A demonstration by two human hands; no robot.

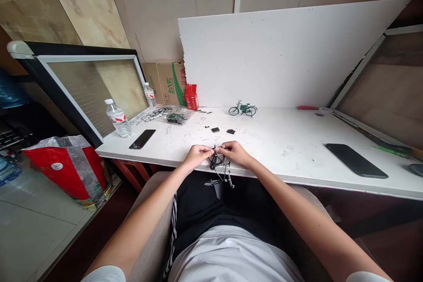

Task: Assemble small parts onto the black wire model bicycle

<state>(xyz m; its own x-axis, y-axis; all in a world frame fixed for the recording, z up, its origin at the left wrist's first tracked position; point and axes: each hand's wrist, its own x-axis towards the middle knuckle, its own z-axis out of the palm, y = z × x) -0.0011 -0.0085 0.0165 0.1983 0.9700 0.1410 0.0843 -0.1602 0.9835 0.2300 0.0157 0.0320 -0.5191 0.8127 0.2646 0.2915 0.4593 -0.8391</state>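
A small black model bicycle (217,161) is held at the front edge of the white desk, its handlebar end hanging out over my lap. My left hand (197,155) pinches it from the left near a wheel. From the right, my right hand (235,153) closes its fingertips on the same end. Any tiny part between the fingertips is too small to make out. Just beyond my hands lie two small black pieces, one flat block (215,130) and another piece (231,131). Farther back stands a finished-looking green model bicycle (243,109).
On the left are a black phone (142,139), a water bottle (118,119), black part frames (155,114) and a plastic bag of parts (176,116). A red box (191,97) stands by a carton (165,81). A dark phone-shaped slab (356,160) lies right.
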